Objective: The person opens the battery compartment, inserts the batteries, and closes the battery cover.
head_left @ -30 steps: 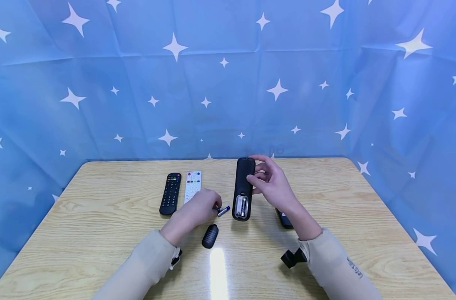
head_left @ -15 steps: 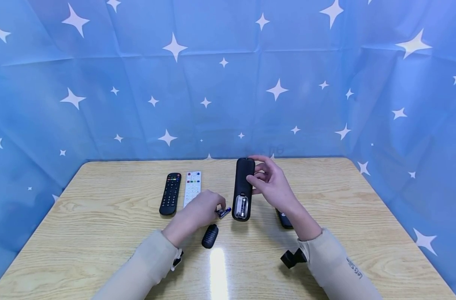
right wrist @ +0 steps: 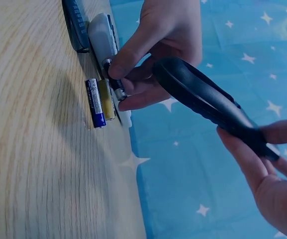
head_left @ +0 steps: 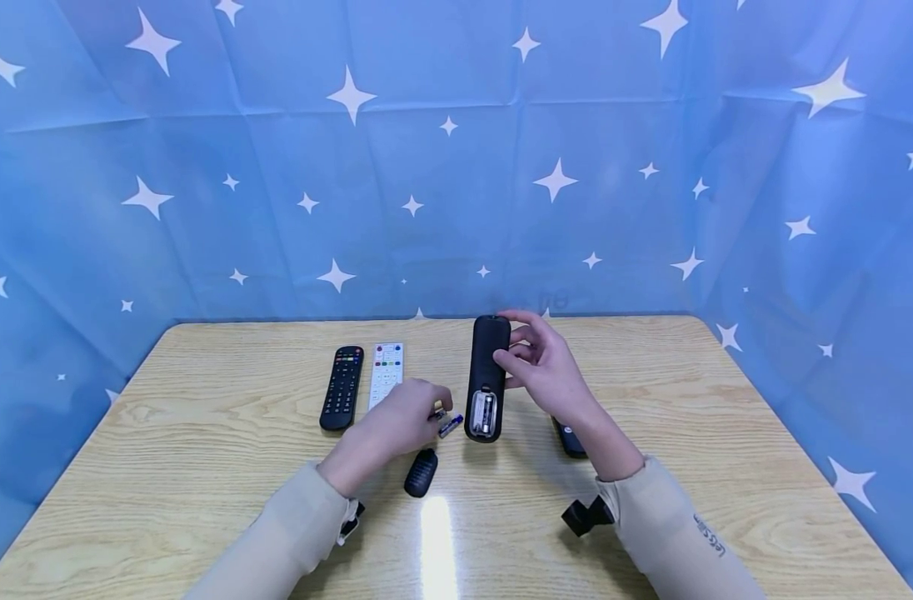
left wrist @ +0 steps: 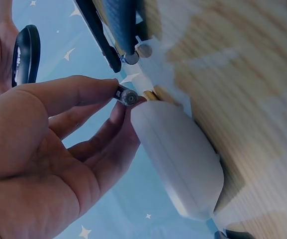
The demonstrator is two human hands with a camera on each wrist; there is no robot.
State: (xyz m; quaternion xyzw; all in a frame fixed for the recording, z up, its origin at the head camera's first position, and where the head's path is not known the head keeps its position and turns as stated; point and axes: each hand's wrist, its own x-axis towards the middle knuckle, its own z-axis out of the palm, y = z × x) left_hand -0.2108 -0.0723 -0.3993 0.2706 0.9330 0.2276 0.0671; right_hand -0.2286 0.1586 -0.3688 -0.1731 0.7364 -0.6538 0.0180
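Note:
My right hand (head_left: 542, 367) holds a black remote control (head_left: 490, 358) above the table, its back turned up. Its battery compartment lies uncovered near the lower end, with at least one battery (head_left: 488, 413) inside. To the left of it, my left hand (head_left: 407, 412) pinches a dark battery with a silver end (right wrist: 115, 82) between thumb and fingers, seen end-on in the left wrist view. On the table beside that hand lie a blue-and-white battery (right wrist: 95, 103) and a gold-coloured one (right wrist: 106, 100). The black battery cover (head_left: 421, 473) rests below the left hand.
A white remote control (head_left: 386, 371) lies partly behind the left hand, with a black remote (head_left: 341, 388) farther left. Another black remote (head_left: 569, 438) is partly hidden by the right forearm. Behind the wooden table (head_left: 224, 450) hangs a blue star-patterned cloth (head_left: 456, 167).
My left hand shifted slightly right, then slightly back left. The loose blue-and-white battery has moved a little right and nearer me. The right hand and its remote control stay in place.

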